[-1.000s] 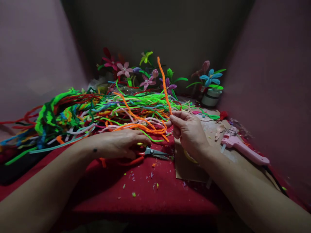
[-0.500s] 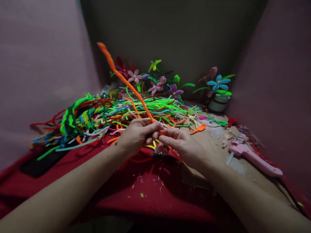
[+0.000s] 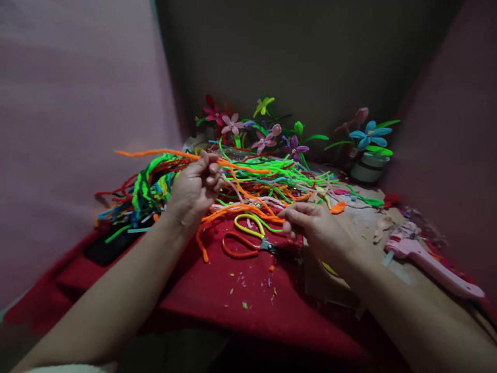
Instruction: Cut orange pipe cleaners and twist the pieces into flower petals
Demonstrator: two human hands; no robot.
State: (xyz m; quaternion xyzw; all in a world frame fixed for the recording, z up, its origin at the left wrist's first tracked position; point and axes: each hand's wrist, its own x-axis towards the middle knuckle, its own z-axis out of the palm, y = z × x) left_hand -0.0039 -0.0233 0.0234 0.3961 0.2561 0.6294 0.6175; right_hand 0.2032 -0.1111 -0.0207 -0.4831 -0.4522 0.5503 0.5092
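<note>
My left hand is closed round an orange pipe cleaner, whose free end sticks out to the left over the heap. My right hand pinches the other end of that orange strand near the scissors. Scissors with one orange and one yellow handle loop lie on the red cloth between my hands. Behind them sprawls a big heap of pipe cleaners in green, orange, red, blue and white.
Finished pipe-cleaner flowers stand at the back; a blue flower in a small pot is at the right. A pink glue gun lies on a cardboard sheet at the right. Small clippings dot the cloth. Pink walls flank both sides.
My left hand slid left and up along the orange pipe cleaner, drawing it out sideways. The strand dropped from pointing upward to lying almost level. The scissors came into full view.
</note>
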